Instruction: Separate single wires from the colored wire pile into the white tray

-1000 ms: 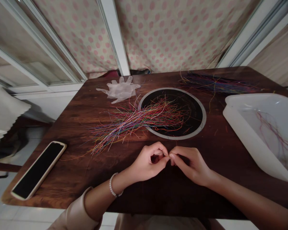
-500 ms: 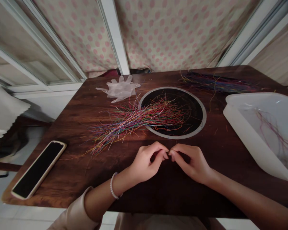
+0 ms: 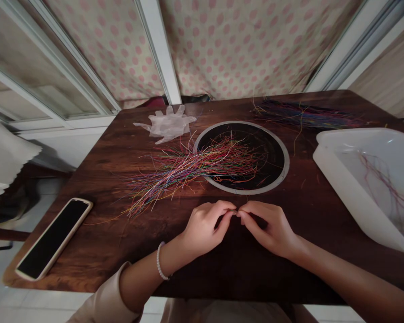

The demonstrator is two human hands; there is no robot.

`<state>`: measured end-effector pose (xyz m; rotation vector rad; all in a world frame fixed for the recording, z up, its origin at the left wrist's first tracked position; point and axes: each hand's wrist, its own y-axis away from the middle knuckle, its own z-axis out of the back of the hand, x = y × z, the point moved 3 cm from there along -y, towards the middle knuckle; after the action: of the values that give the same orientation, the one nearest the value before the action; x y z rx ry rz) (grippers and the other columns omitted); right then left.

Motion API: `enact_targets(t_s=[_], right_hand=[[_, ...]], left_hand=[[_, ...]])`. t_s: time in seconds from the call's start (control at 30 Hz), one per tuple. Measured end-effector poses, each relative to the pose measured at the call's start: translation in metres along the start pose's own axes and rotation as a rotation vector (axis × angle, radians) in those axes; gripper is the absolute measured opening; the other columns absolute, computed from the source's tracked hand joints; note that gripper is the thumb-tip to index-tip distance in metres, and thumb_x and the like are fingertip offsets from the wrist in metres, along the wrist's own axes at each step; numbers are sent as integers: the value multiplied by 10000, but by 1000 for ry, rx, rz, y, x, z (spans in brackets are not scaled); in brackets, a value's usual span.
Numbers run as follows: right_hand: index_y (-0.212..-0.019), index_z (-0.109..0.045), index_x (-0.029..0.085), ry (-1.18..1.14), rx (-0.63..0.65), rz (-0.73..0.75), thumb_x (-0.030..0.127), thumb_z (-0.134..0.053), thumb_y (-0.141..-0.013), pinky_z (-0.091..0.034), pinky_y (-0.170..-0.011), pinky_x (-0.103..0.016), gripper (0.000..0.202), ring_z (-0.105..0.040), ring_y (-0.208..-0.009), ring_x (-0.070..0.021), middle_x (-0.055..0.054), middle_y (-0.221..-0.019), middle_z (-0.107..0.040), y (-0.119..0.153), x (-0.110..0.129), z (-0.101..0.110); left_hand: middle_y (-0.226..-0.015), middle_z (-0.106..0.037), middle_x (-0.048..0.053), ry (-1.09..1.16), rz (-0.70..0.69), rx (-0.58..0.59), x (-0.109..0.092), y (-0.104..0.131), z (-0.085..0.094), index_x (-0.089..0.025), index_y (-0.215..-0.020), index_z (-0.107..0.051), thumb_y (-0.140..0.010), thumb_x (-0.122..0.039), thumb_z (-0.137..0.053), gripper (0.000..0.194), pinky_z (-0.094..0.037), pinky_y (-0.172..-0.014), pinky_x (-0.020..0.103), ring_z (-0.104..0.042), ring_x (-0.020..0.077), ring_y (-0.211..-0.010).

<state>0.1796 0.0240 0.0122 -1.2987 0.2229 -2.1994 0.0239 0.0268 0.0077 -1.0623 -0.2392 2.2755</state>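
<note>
My left hand [image 3: 207, 226] and my right hand [image 3: 269, 226] meet fingertip to fingertip over the near part of the table. Each pinches thumb against index finger. Whatever lies between the fingertips is too small to make out. Beyond them a loose bundle of thin multicoloured wires [image 3: 188, 167] lies partly on the wood and partly across a round black mat with a pale rim [image 3: 283, 172]. A beaded bracelet circles my left wrist.
A white plastic tub [image 3: 343, 193] with a few thin wires stands at the right. Another wire bundle [image 3: 306, 114] lies at the back right. A clear plastic glove [image 3: 170, 124] is at the back left, a phone [image 3: 54, 240] at the left edge of the wooden table [image 3: 97, 251].
The fingers of my left hand have closed a little more, with the thumb now pressed along the index finger. My right hand stays almost still.
</note>
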Motion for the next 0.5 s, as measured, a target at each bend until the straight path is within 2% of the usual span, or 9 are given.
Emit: enact_targets(t_s=[0.13, 0.37, 0.5], right_hand=[[-750, -571, 178, -10, 9, 18, 142, -471, -881, -442, -549, -219, 168, -553, -556, -109, -10, -631, -607, 0, 0, 0], [-765, -560, 178, 1, 12, 31, 142, -465, -887, -431, -538, -220, 159, -535, -546, -109, -4, -619, -584, 1, -1, -1], [-756, -548, 170, 13, 15, 51, 121, -477, -881, -421, -543, -217, 151, -523, -552, -104, -3, -622, -573, 2, -3, -2]], left_hand=[[-791, -726, 34, 29, 5, -6, 0, 0, 0, -178, -1004, -539, -893, -152, -484, 127, -526, -656, 277, -684, 167, -691], [-709, -679, 26, -4, -18, -53, -1, 0, 2, -174, -888, -545, -881, -137, -468, 85, -505, -581, 246, -650, 145, -618], [-765, -700, 33, -8, -59, -98, -2, 0, 3, -170, -873, -550, -857, -110, -505, 77, -522, -620, 253, -665, 153, -661]])
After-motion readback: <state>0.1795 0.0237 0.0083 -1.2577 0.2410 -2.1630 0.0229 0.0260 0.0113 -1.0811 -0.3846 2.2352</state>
